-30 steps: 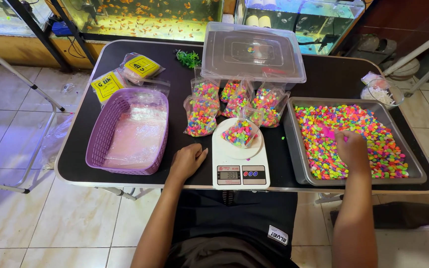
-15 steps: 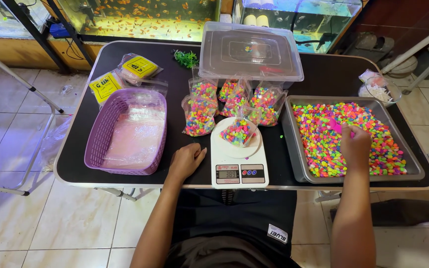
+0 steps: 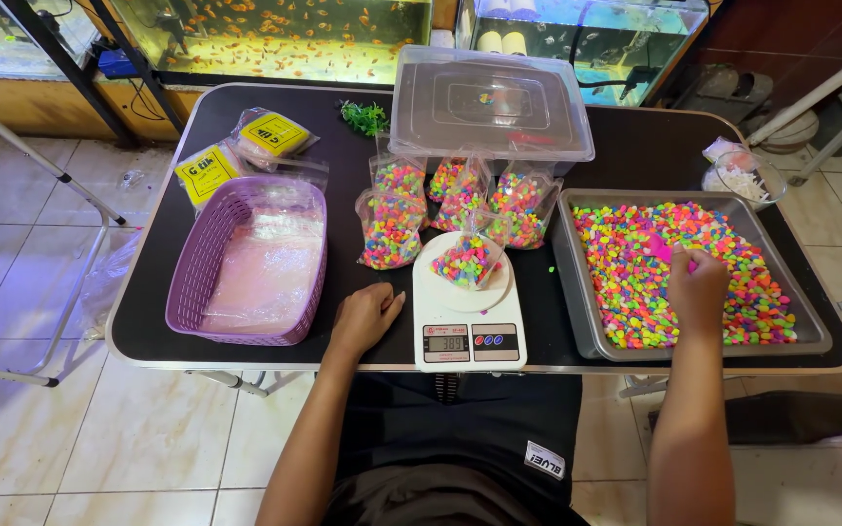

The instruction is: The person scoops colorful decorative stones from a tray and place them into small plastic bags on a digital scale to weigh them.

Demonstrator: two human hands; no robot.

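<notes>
The left hand (image 3: 364, 318) lies flat and empty on the black tabletop (image 3: 148, 321), fingers loosely spread, just beside the left edge of a white kitchen scale (image 3: 468, 336). The right hand (image 3: 699, 284) is curled shut over the heap of bright gravel (image 3: 635, 282) in a grey metal tray (image 3: 811, 336), gripping the handle of a small pink scoop (image 3: 663, 249) whose blade pokes out past the knuckles toward the far side. The two hands are well apart, with the scale between them.

On the scale's round platform sits a small clear bag (image 3: 468, 261), open at the top and partly filled with the same multicoloured pebbles. The scale's display faces the person at the near edge.

To the left of the left hand stands a purple plastic basket (image 3: 209, 255) with a stack of clear plastic bags (image 3: 270, 268) lying inside it.

Just beyond the scale, four filled bags of gravel (image 3: 390, 226) stand upright in a loose cluster, touching or nearly touching one another. Behind them rests a clear plastic box with its lid on (image 3: 489, 112). Left of that lie two flat packets with yellow labels (image 3: 246, 151) and a small green plastic plant (image 3: 364, 119). At the far right corner of the tabletop sits a crumpled clear bag (image 3: 738, 170) with something white in it.

Beyond the tabletop stand glass fish tanks (image 3: 275, 39), the left one full of small orange fish.
</notes>
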